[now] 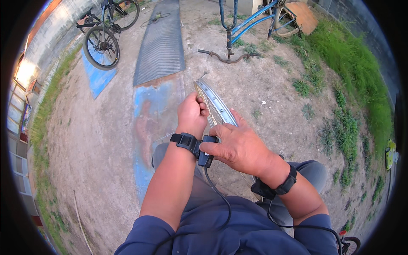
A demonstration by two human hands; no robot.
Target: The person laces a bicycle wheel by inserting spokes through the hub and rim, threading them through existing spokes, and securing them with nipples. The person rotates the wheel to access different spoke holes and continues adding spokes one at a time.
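A bare silver bicycle wheel rim [208,95] with spokes stands between my knees, slanting away from me. My left hand [191,114] is curled closed beside its left side; what the fingers hold is hidden. A black device [206,160] is strapped to my left wrist, with a cable running down from it. My right hand [236,146] reaches across, its thumb and fingers gripping that device, while some fingertips lie behind it near the rim. Another black strapped device [265,189] is on my right wrist.
A bicycle [102,46] stands on a blue board [95,80] at back left. A ribbed metal sheet [159,46] and worn blue plate [155,97] run ahead. An upturned blue frame [250,25] with handlebars [229,57] stands ahead. Grass [352,76] grows right; a thin stick [83,221] lies left.
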